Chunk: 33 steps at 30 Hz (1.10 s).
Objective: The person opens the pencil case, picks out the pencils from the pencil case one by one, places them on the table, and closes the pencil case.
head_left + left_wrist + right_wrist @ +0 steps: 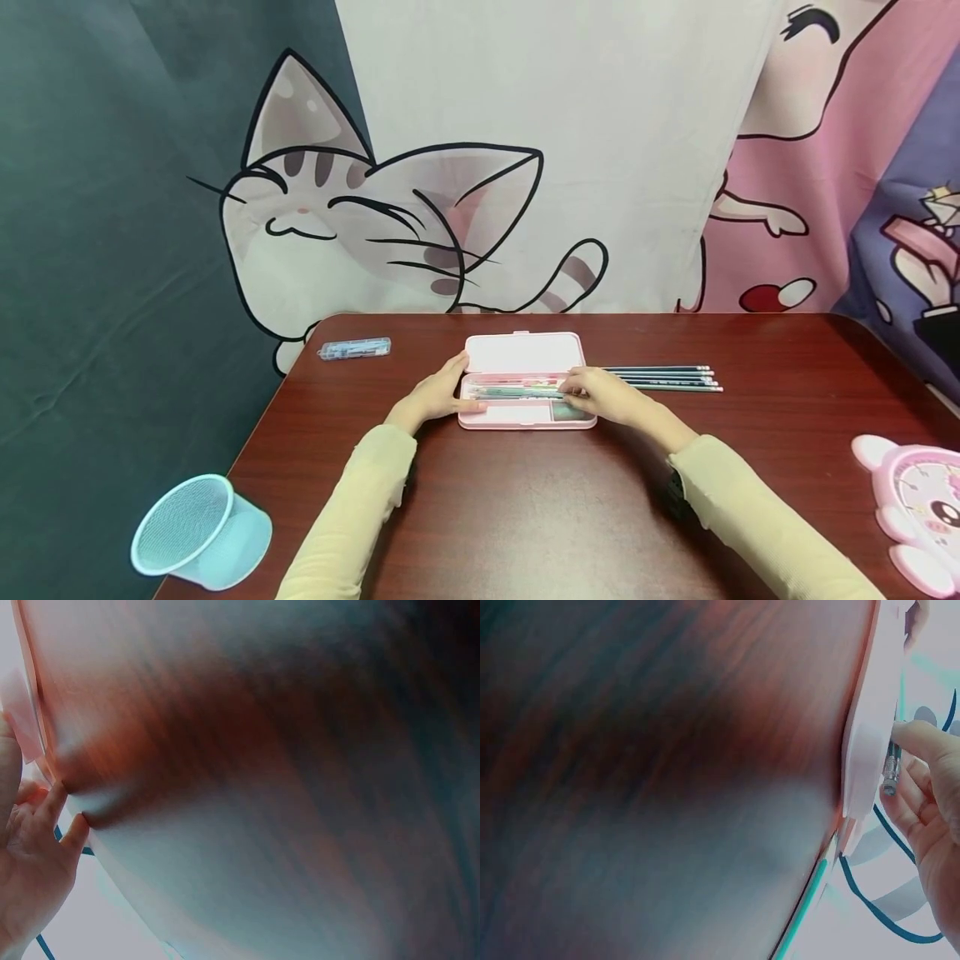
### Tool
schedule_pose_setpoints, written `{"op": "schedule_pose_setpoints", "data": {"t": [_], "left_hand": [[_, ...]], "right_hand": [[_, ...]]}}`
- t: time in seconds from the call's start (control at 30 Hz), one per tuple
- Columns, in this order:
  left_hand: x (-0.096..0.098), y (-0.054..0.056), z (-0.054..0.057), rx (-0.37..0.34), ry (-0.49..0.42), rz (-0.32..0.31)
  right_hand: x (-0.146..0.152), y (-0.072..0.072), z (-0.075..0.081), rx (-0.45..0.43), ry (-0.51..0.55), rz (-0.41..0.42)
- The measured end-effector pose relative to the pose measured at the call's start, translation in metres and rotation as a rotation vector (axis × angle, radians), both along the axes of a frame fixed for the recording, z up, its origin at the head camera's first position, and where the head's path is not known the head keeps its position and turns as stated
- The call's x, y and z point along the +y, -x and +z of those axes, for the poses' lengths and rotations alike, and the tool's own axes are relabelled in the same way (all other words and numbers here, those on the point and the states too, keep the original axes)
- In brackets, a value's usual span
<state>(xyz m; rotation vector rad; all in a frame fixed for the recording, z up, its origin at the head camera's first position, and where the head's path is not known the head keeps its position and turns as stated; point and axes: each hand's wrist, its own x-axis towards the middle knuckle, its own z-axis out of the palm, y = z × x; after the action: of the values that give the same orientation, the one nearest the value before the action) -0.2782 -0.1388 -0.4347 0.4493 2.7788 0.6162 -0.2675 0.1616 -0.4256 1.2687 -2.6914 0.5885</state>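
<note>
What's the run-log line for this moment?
left hand: touching pencil case at left end | right hand: pinching pencil at case | lid: open | more pencils: on table, right of case

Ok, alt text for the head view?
Two hands at an open pink pencil case on a dark reddish-brown table: the right hand pinches a pencil over it, the left hand touches its left end. More pencils lie to the right; a light-blue mesh bin sits front left, with a cat-print backdrop behind.
</note>
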Motion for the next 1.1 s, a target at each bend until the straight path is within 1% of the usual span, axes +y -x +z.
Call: {"op": "schedule_pose_setpoints", "data": {"t": [0.13, 0.3, 0.47, 0.63, 0.8, 0.93, 1.0, 1.1], "left_hand": [[0.0, 0.0, -0.001, 0.001, 0.004, -0.003], [-0.001, 0.001, -0.001, -0.001, 0.0, -0.003], [-0.001, 0.002, -0.001, -0.008, 0.003, -0.002], [0.0, 0.002, -0.001, -0.009, 0.007, 0.0], [0.0, 0.001, 0.0, -0.01, 0.003, 0.002], [0.0, 0.001, 0.0, -0.013, 0.004, 0.002], [0.0, 0.001, 0.0, -0.01, 0.005, 0.003], [0.0, 0.001, -0.001, -0.003, 0.007, 0.002]], "right_hand": [[0.003, -0.001, 0.002, 0.053, 0.014, -0.015], [0.011, 0.0, 0.005, 0.084, 0.013, -0.068], [0.024, 0.001, 0.008, 0.135, 0.006, -0.1], [0.039, 0.001, 0.008, 0.193, 0.006, -0.127], [0.058, 0.002, 0.005, 0.255, 0.049, -0.158], [0.071, 0.001, 0.004, 0.255, 0.118, -0.169], [0.077, 0.002, 0.003, 0.237, 0.164, -0.168], [0.087, 0.001, 0.004, 0.184, 0.237, -0.177]]}}
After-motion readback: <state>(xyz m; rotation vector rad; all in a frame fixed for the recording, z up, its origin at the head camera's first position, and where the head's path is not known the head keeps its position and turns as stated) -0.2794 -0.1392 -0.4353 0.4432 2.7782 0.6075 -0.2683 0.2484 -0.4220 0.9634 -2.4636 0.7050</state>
